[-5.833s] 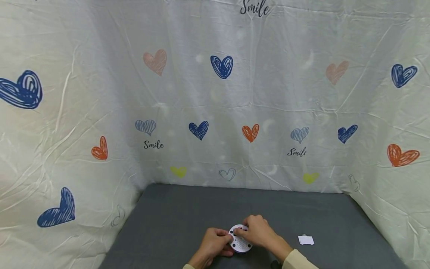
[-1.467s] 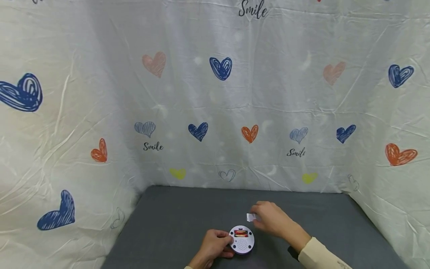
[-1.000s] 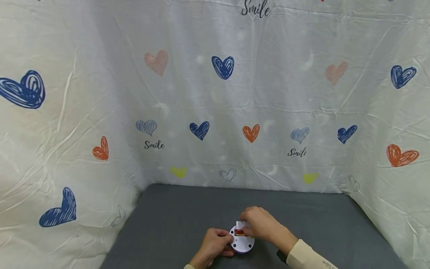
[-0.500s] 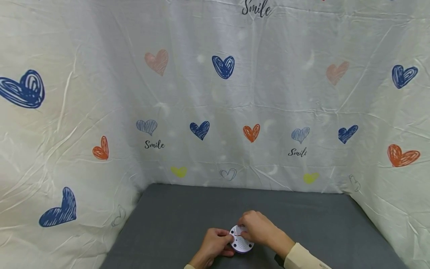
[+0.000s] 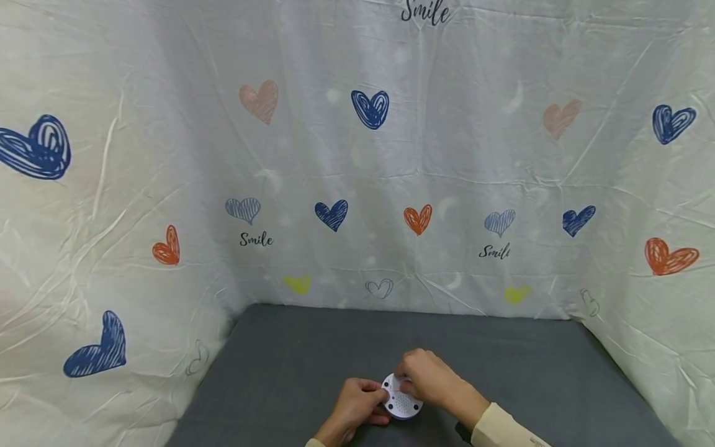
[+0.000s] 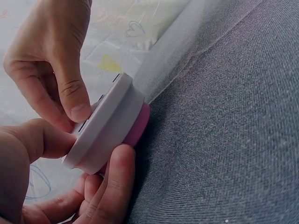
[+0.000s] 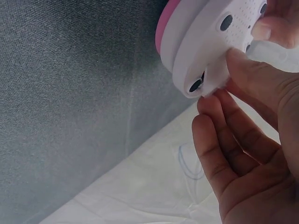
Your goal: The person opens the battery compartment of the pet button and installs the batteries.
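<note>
A round white device (image 5: 403,408) with a dotted speaker grille and black feet lies grille side up on the dark cloth. Its other side is pink, as the left wrist view shows of the tilted-looking body (image 6: 105,126). My left hand (image 5: 357,403) grips it at the left edge, thumb on top and fingers beneath. With thumb and fingers, my right hand (image 5: 430,380) pinches a white battery cover (image 7: 217,74) at the device's far edge. A small gap shows beside the cover near one black foot (image 7: 196,85). The batteries are hidden beneath it.
Dark grey cloth (image 5: 290,366) covers the table around both hands. A pale curtain (image 5: 357,155) printed with hearts rises behind the far edge and along both sides. A black band (image 5: 463,433) shows at the right wrist by the sleeve.
The battery cover, earlier lying on the cloth at right, was picked up by my right hand and brought leftward onto the device, covering the red batteries. My left hand stays put.
</note>
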A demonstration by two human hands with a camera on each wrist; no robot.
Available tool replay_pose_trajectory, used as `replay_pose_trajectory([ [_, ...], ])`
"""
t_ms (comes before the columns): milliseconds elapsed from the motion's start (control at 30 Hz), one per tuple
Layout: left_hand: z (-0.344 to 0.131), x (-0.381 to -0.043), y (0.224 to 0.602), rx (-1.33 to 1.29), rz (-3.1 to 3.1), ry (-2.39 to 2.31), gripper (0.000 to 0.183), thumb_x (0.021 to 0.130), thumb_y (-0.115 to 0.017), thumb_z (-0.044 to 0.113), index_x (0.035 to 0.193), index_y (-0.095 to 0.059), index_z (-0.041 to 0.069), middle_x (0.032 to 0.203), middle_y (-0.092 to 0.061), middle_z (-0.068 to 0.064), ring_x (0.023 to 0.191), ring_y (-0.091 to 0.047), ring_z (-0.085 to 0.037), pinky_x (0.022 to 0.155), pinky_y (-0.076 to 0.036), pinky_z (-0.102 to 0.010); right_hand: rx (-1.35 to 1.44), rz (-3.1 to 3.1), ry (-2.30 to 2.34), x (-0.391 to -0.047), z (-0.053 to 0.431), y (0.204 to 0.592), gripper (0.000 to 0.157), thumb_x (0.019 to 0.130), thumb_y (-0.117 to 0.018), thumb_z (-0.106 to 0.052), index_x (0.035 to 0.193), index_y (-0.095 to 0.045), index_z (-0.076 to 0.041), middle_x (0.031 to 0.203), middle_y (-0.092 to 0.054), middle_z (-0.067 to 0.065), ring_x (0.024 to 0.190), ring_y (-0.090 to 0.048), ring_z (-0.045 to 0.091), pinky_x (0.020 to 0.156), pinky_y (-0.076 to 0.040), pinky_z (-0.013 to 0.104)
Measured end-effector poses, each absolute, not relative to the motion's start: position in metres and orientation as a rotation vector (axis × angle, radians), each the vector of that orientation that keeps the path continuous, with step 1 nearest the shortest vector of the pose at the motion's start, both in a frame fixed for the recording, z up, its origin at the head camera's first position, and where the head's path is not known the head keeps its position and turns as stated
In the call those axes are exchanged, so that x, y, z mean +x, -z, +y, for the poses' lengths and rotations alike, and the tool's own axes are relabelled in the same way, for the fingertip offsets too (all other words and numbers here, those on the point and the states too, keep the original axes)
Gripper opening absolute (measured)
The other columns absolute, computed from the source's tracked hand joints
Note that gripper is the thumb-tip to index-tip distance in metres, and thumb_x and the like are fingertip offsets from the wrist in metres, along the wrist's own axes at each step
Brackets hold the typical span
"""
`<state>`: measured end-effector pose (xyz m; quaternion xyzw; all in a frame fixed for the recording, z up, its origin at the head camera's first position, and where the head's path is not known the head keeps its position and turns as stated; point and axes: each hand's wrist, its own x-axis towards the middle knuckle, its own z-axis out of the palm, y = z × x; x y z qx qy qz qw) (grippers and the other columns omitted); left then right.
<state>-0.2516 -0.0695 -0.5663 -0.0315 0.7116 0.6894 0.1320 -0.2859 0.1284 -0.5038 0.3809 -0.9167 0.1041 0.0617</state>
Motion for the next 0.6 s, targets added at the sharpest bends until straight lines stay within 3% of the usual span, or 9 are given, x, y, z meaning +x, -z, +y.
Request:
replay_pose_trajectory([
  [300,-0.069,-0.251,0.566,-0.075,2.063,-2.002,0.023,0.09,-0.07,0.002,0.11,-0.072,-0.01,0.089,-0.077,-0.014,0.066,-0.077,-0.017,0.059,-0.07,-0.03,1.152,-2.765,-0.367,-0.285,0.134,0.504,0.015,0.086,-0.087,-0.008,0.1,-0.086,-0.013,0.092,-0.075,-0.003,0.085,-0.071,0.009,0.068,-0.062,0.024],
  [467,-0.069,-0.253,0.569,-0.079,2.073,-1.993,0.024,0.091,-0.07,0.002,0.111,-0.072,-0.011,0.091,-0.076,-0.014,0.066,-0.077,-0.017,0.059,-0.07,-0.03,1.05,-2.809,-0.47,-0.289,0.142,0.5,0.017,0.091,-0.082,-0.008,0.108,-0.084,-0.009,0.101,-0.079,0.001,0.095,-0.076,0.015,0.078,-0.068,0.033],
  [600,-0.069,-0.254,0.57,-0.078,2.081,-1.995,0.025,0.091,-0.07,0.002,0.112,-0.071,-0.012,0.091,-0.076,-0.014,0.066,-0.077,-0.018,0.059,-0.07,-0.031,0.984,-2.851,-0.525,-0.294,0.148,0.498,0.016,0.093,-0.079,-0.01,0.108,-0.084,-0.006,0.1,-0.08,0.003,0.093,-0.077,0.017,0.078,-0.068,0.037],
])
